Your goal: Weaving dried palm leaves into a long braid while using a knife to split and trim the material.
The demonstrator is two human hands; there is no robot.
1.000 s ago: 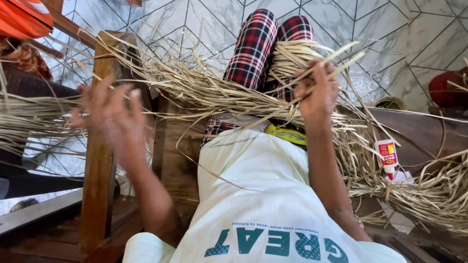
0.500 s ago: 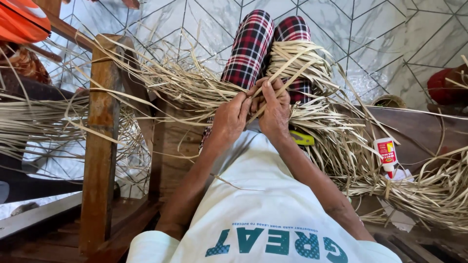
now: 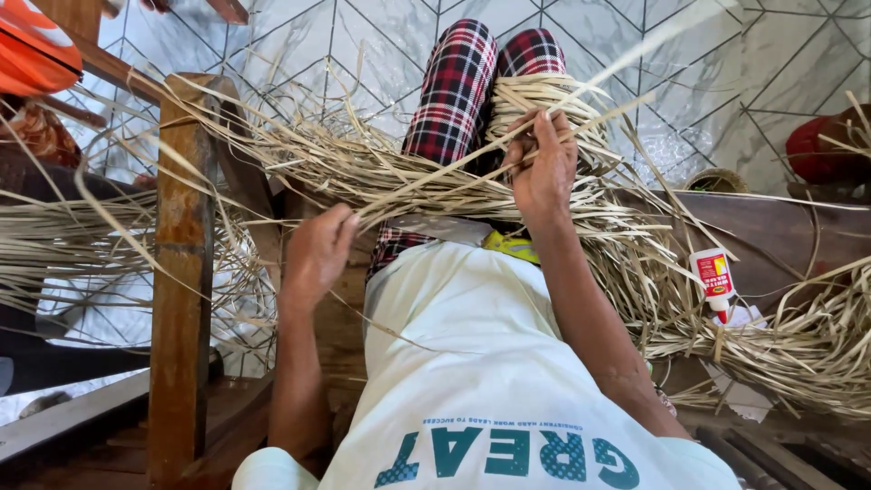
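A heap of dry pale straw strips (image 3: 381, 172) lies across my lap, over red plaid trousers (image 3: 451, 91). My left hand (image 3: 318, 249) pinches one long strip near its end and draws it out toward the left. My right hand (image 3: 543, 168) is closed on the woven bundle of strips (image 3: 535, 95) resting on my right knee, holding the same strip there. The long strip runs on up to the right past my right hand.
A wooden chair arm post (image 3: 181, 272) stands at the left with more straw (image 3: 54, 236) beyond it. A small white glue bottle with a red label (image 3: 714, 277) sits on the wooden bench (image 3: 762, 227) at the right, amid loose straw (image 3: 798, 345). The floor is tiled.
Both hands were together on the bundle half a second ago. My left hand has pulled away to the left and down with a strip, while my right hand has shifted up onto the bundle.
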